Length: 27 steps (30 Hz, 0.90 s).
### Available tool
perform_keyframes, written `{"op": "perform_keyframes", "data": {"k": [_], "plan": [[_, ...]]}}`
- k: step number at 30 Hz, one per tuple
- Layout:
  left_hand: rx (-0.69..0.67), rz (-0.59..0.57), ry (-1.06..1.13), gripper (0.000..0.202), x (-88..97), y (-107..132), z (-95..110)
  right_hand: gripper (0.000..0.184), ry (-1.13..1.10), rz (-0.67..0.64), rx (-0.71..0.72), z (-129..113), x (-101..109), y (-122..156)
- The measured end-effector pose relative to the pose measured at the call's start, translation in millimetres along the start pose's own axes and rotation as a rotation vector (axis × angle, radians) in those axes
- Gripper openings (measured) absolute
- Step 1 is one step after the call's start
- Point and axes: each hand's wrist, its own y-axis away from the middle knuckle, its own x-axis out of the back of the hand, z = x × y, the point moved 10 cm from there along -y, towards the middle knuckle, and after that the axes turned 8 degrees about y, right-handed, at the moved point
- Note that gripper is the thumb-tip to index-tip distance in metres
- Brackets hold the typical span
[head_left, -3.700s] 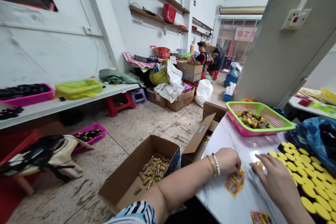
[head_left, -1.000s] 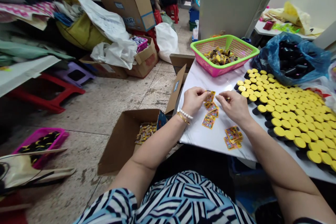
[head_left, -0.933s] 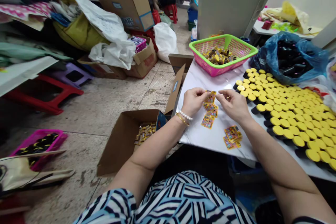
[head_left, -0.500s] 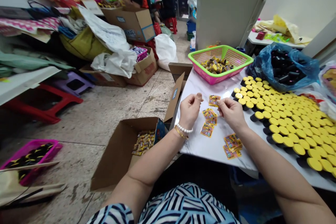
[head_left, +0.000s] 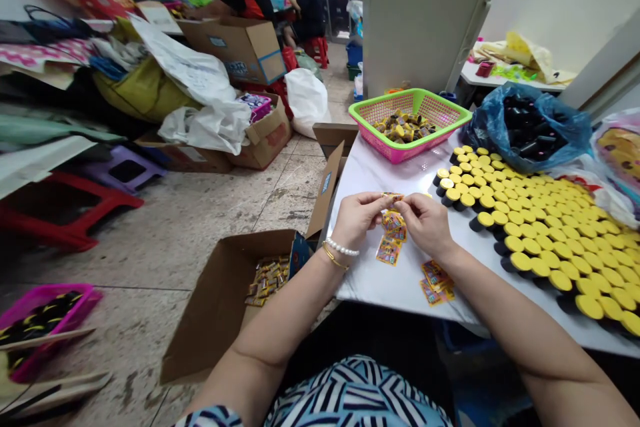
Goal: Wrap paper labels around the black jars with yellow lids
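My left hand (head_left: pixel 356 219) and my right hand (head_left: pixel 426 221) meet over the near corner of the white table (head_left: pixel 360 280). Both are closed, pinching a small orange-and-yellow printed label (head_left: pixel 393 197) between their fingertips, which cover part of it. Below the fingers lie several similar loose labels (head_left: pixel 389 250). Another small pile of labels (head_left: pixel 437 281) rests by my right wrist. To the right of my right hand stand many black cylinders with yellow tops (head_left: pixel 540 227), packed side by side.
At the table's back sits a pink-and-green basket (head_left: pixel 357 110) of small yellow-and-dark pieces. Beside it is a blue bag (head_left: pixel 487 123) of black parts. An open cardboard box (head_left: pixel 210 307) with small yellow pieces is left of my left forearm. Two people sit farther back.
My left hand has come right to meet my right hand. The label, held earlier by the right fingers alone, is now between both. The camera view has shifted slightly.
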Motion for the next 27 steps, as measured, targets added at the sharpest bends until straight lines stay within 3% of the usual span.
{"op": "perform_keyframes", "data": {"k": [3,6,9,11,13,17,19,22,27], "plan": [[0.084,-0.003,0.127,0.039,5.0,-6.5,-11.4,0.03,0.17,0.016,0.066,7.1,21.8,-11.0],[0.158,-0.032,0.215,0.032,3.3,-7.8,-17.4,0.033,0.379,-0.011,0.034,34.9,37.0,-21.1],[0.239,-0.098,0.293,0.024,-6.2,-5.1,-18.7,0.036,0.452,-0.214,0.02,62.6,18.0,-22.4],[0.285,-0.112,0.353,0.016,-9.9,-4.2,-18.6,0.03,0.424,-0.269,-0.019,73.5,8.1,-21.5],[0.323,-0.087,0.412,0.01,-9.0,-5.3,-19.3,0.026,0.256,-0.218,-0.112,77.8,11.1,-23.5],[0.371,-0.027,0.511,0.003,-3.6,-8.9,-22.8,0.04,-0.513,-0.136,-0.292,67.4,18.3,-26.5],[0.384,-0.015,0.546,0.003,-2.5,-9.7,-25.0,0.04,-0.755,-0.087,-0.332,59.0,21.0,-26.5],[0.399,-0.038,0.567,0.006,-5.4,-9.7,-28.2,0.038,-0.831,-0.043,-0.352,53.0,17.1,-22.6],[0.424,-0.11,0.595,0.004,-13.5,-9.4,-31.2,0.036,-0.828,-0.142,-0.316,46.3,-5.5,-15.4]]}}
